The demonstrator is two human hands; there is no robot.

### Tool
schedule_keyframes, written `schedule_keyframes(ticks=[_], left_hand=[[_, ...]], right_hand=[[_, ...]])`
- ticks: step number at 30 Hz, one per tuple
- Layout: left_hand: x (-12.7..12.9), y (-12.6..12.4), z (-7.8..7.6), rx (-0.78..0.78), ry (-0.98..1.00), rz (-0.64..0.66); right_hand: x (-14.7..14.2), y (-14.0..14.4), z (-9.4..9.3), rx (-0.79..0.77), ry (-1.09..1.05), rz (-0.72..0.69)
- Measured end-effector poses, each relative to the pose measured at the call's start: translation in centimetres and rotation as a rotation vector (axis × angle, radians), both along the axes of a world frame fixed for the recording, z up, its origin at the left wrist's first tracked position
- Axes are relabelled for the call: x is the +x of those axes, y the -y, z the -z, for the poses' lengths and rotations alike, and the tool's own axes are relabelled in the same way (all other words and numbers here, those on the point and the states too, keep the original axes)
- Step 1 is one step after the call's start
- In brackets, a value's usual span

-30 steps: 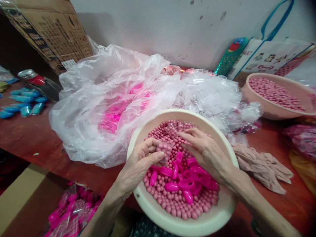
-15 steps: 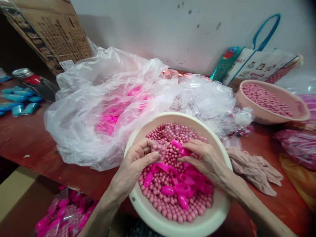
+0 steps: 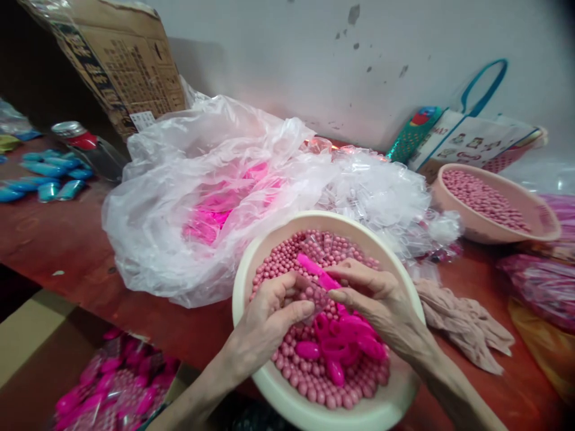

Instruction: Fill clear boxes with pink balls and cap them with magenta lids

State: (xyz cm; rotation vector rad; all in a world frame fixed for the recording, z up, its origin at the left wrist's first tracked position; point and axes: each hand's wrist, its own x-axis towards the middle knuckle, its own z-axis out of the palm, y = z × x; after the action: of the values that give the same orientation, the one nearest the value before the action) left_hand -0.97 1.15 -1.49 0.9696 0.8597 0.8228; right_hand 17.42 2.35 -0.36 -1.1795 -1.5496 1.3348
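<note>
A small clear packet (image 3: 314, 293) filled with pink beads is pinched in the left hand (image 3: 269, 314), thumb below and fingers curled over its top. The packet sits at about 2 o'clock from that hand's middle, just over the beads in the bowl. The right hand (image 3: 381, 299) is met there from 3 o'clock: a bright pink plastic piece (image 3: 314, 267) is gripped between its thumb and forefinger, and the piece's near end is laid against the packet's top edge, slanting away toward 10 o'clock. Whether the piece is clipped onto the packet cannot be told.

Both hands are held above a cream bowl (image 3: 251, 263), which is filled with small pink beads (image 3: 287, 263). A heap of further pink plastic pieces (image 3: 345, 341) is seen on the beads at 5 o'clock from the packet, directly under the right hand's palm.

Outward, at 10 o'clock from the bowl, a crumpled clear plastic bag (image 3: 188, 185) with pink contents is spread on the red table (image 3: 58, 239). At 1 o'clock a pile of clear empty packets (image 3: 381, 191) is found, and beyond it a second bowl (image 3: 494, 224) of beads. A beige cloth (image 3: 462, 323) is laid at 3 o'clock, just beside the bowl's rim.
</note>
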Motion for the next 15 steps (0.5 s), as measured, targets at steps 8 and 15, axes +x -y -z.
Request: schedule_keyframes(ticks=[8,15], left_hand=[[-0.2,0.2,0.1,0.054,-0.074,0.000],[-0.3,0.4,0.2,0.043,-0.096,-0.039]], right_hand=[[-0.7,0.9,-0.5,0.328,0.239,-0.017],[-1.0,1.7,0.7,0.525,0.388,-0.014]])
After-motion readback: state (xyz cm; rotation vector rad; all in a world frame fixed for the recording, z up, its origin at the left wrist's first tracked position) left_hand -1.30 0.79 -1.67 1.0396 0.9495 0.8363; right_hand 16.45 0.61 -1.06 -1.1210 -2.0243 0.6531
